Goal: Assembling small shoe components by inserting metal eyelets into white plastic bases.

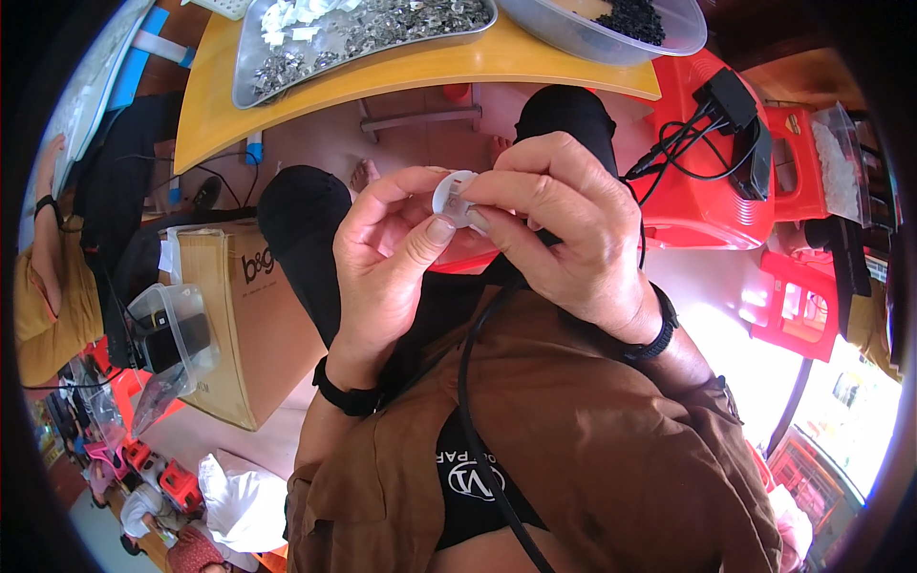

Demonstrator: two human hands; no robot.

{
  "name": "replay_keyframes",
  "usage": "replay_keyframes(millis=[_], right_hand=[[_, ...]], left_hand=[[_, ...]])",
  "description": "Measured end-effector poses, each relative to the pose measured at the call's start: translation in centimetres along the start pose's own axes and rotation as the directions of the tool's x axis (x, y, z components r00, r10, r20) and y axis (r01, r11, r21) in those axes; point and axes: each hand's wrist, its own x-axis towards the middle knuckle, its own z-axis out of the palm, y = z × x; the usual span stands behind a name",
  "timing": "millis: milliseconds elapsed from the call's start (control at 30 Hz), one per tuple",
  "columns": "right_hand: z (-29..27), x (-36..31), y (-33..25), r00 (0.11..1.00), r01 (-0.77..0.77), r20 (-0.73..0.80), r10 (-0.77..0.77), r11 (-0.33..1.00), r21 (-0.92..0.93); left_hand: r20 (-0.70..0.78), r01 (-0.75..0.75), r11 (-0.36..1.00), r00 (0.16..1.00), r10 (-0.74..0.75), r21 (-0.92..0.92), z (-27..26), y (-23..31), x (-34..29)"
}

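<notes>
Seeing, far to the left of the left hand [382, 253], a co-worker's forearm [46, 239] with a dark band at the wrist. Nearer on that side, having a clear plastic tub [158, 298] with a black object [177, 342] in it, just beside a cardboard box [272, 334]. Facing, ahead of the left hand and beyond the knees, a yellow table [212, 105], bearing a metal tray [241, 72] with white pieces [298, 17] toward its left and many small metal parts [420, 27] toward its right. Wearing a black band [342, 390] on the left wrist. Pinching a small white disc [445, 194] between thumb and fingertips of the left hand, curling the other fingers loosely behind. Keeping the disc upright between the two hands, above the lap. Pinching at the disc's right edge with thumb and forefinger of the right hand [570, 222], bending the other fingers above; not making out finer detail between those fingertips. Ahead of the right hand, having a clear plastic bowl [611, 48] with black pieces [635, 21] on the table. Wearing a dark watch-like band [654, 329] on the right wrist. Seeing, to the right of the right hand, a red stool [693, 224] with a black adapter [731, 100] and looping cables [678, 143], and farther right a bag of clear pieces [834, 167].
</notes>
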Motion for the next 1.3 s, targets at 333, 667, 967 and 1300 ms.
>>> replay_keyframes(millis=[333,667,967,1300], right_hand=[[-0.8,-0.5,-0.8,0.975,0.190,0.169,-0.146,0.940,-0.283],[-6.0,3.4,1.0,1.000,0.004,-0.010,-0.007,0.964,-0.267],[-10.6,12.6,13.1,0.871,-0.081,0.236,0.431,0.600,-0.796],[-8.3,13.0,17.8,0.752,-0.051,0.446,0.486,0.717,-0.695]], left_hand=[[-0.064,-0.005,0.997,0.998,0.010,0.079,0.6,-0.7,-0.1],[-0.194,0.051,0.992,0.981,-0.029,0.114,-0.7,-0.7,-0.2],[-0.168,0.100,0.994,0.981,-0.093,0.035,-0.3,-0.3,-0.3],[-0.205,0.072,0.997,0.977,-0.065,0.031,-1.1,1.5,0.3]])
